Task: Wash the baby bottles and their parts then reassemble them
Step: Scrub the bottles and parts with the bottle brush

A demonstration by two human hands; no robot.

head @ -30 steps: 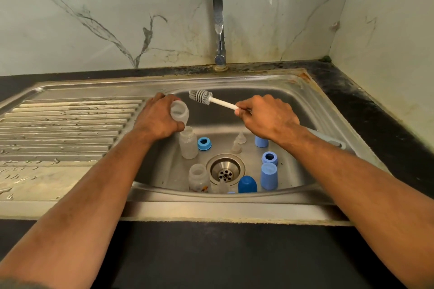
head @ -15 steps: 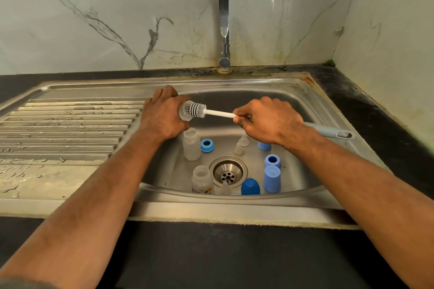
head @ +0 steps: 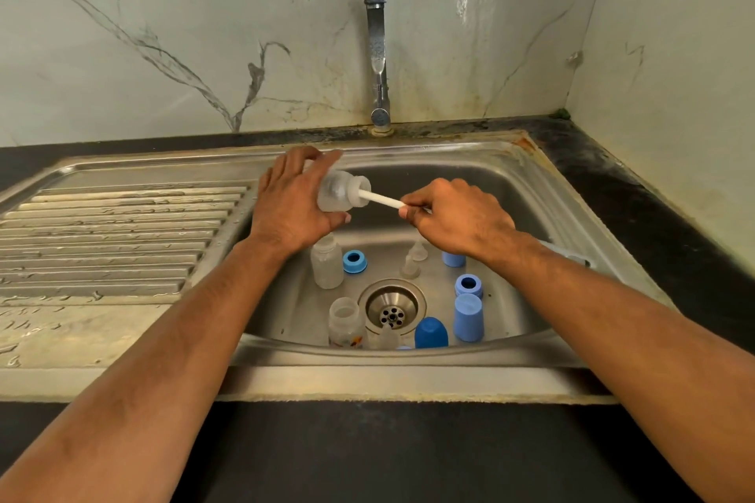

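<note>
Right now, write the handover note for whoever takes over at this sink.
Left hand: grips a clear bottle tilted over the sink.
Right hand: pinches the brush handle; the brush head is inside that bottle.
In the basin: two more clear bottles, blue rings, blue caps and teats.
Tap: no water visible.
Done: brush inserted.
Left: scrub, rinse, wash the rest, reassemble.

bottles (head: 327,261) and caps (head: 468,316) ringing drain (head: 392,304), bare drainboard (head: 114,233) left
</note>
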